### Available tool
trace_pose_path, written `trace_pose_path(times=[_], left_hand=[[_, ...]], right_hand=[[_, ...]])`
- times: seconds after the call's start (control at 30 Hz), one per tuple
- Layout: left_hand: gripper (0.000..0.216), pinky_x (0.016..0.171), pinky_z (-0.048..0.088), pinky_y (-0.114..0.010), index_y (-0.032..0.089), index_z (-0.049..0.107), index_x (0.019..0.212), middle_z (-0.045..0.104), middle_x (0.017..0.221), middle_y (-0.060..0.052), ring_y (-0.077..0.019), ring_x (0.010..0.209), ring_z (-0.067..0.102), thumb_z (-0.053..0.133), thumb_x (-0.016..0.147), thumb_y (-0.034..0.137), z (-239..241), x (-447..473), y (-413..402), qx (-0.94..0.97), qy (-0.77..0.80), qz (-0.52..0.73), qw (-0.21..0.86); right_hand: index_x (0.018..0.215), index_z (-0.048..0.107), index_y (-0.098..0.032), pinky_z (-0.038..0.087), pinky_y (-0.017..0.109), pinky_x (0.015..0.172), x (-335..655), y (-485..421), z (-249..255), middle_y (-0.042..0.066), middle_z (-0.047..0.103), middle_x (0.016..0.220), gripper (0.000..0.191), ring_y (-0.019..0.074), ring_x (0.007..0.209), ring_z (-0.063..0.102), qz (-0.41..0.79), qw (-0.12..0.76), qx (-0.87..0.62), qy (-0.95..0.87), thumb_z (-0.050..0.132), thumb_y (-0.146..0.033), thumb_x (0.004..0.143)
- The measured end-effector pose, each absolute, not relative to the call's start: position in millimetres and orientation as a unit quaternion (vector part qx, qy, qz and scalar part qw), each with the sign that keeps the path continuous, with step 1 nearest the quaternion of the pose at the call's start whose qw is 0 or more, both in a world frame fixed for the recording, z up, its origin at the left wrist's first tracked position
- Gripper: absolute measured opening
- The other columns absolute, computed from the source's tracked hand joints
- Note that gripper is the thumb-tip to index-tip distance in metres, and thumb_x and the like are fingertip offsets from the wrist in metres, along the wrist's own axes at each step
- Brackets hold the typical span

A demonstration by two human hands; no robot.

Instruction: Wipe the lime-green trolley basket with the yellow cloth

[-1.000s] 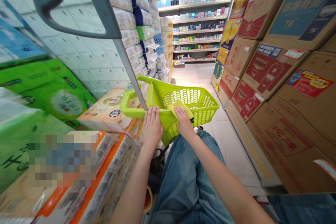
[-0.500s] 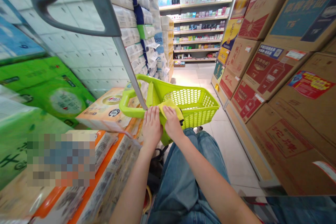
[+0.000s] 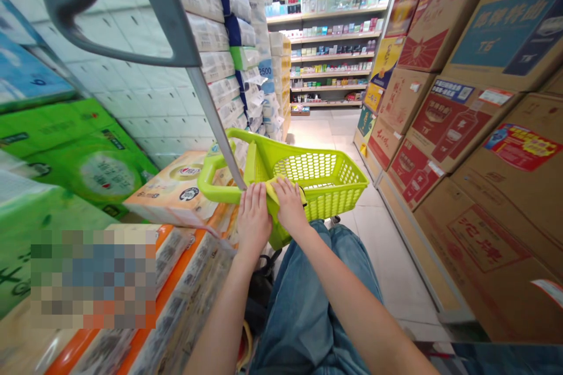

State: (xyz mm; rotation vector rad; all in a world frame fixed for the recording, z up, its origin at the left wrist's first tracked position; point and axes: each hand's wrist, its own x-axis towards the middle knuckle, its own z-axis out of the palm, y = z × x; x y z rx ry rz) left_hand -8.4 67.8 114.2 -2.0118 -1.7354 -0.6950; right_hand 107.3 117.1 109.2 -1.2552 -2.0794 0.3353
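Note:
A lime-green plastic shopping basket (image 3: 338, 179) on wheels stands in the aisle in front of me. My left hand (image 3: 254, 217) lies on its near rim with the fingers stretched out flat. My right hand (image 3: 290, 205) presses a yellow cloth (image 3: 272, 190) onto the same rim, right beside the left hand, fingers over the cloth. A grey metal handle bar (image 3: 185, 47) rises from the rim towards the upper left. My legs in blue jeans (image 3: 316, 293) are below the basket.
Stacked packs of tissue paper (image 3: 176, 187) fill the left side, close to my left arm. Brown cardboard cartons (image 3: 461, 117) line the right side. A tiled aisle floor (image 3: 321, 129) runs ahead to shelves of goods (image 3: 329, 58) at the back.
My right hand has slid the yellow cloth leftwards along the near rim until it lies next to my left hand. The left hand has stayed on the rim.

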Motion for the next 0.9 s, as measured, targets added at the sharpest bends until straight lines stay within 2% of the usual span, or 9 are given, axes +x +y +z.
trace_pose_path(times=[0.23, 0.4, 0.53, 0.7, 0.77, 0.9], left_hand=[[0.077, 0.122, 0.024, -0.049, 0.009, 0.032, 0.15, 0.043, 0.152, -0.017, -0.0295, 0.147, 0.033, 0.05, 0.075, 0.009, 114, -10, 68, -0.722, -0.617, -0.249, 0.191], [0.076, 0.123, 0.022, -0.049, 0.007, 0.033, 0.15, 0.043, 0.153, -0.018, -0.0294, 0.147, 0.032, 0.051, 0.076, 0.01, 111, -10, 68, -0.719, -0.617, -0.256, 0.189], [0.077, 0.123, 0.023, -0.049, 0.008, 0.032, 0.15, 0.043, 0.153, -0.018, -0.0298, 0.147, 0.031, 0.051, 0.076, 0.01, 112, -9, 68, -0.718, -0.619, -0.257, 0.19], [0.067, 0.121, 0.026, -0.048, 0.009, 0.035, 0.149, 0.048, 0.149, -0.017, -0.0296, 0.145, 0.036, 0.046, 0.083, 0.011, 113, -9, 69, -0.716, -0.617, -0.256, 0.203], [0.065, 0.121, 0.027, -0.047, 0.01, 0.036, 0.148, 0.049, 0.148, -0.016, -0.0294, 0.144, 0.036, 0.045, 0.084, 0.013, 113, -9, 70, -0.716, -0.615, -0.257, 0.205], [0.072, 0.122, 0.024, -0.048, 0.009, 0.035, 0.149, 0.048, 0.149, -0.016, -0.0303, 0.145, 0.035, 0.048, 0.078, 0.01, 114, -9, 69, -0.72, -0.614, -0.254, 0.2]], right_hand=[[0.154, 0.031, -0.018, 0.017, 0.047, 0.123, 155, 125, 73, 0.008, 0.03, 0.162, 0.092, 0.0203, 0.152, 0.017, 0.08, 0.344, -0.481, -0.802, 0.036, 0.008, 0.066], [0.154, 0.032, -0.017, 0.017, 0.051, 0.123, 187, 129, 53, 0.008, 0.026, 0.163, 0.089, 0.0235, 0.153, 0.015, 0.062, 0.341, -0.577, -0.74, 0.036, 0.006, 0.068], [0.152, 0.034, -0.01, 0.017, 0.055, 0.123, 152, 124, 65, 0.014, 0.029, 0.162, 0.086, 0.0291, 0.153, 0.015, 0.093, 0.356, -0.59, -0.719, 0.04, 0.003, 0.068], [0.151, 0.037, -0.009, 0.018, 0.053, 0.123, 96, 112, 92, 0.015, 0.037, 0.158, 0.082, 0.0275, 0.15, 0.023, 0.14, 0.377, -0.493, -0.771, 0.04, 0.003, 0.07], [0.152, 0.034, -0.009, 0.019, 0.054, 0.123, 91, 109, 96, 0.016, 0.036, 0.158, 0.082, 0.028, 0.15, 0.023, 0.139, 0.384, -0.478, -0.777, 0.041, 0.003, 0.072], [0.155, 0.026, -0.006, 0.019, 0.053, 0.123, 104, 108, 88, 0.017, 0.028, 0.161, 0.081, 0.0269, 0.152, 0.019, 0.092, 0.359, -0.467, -0.803, 0.038, 0.002, 0.075]])
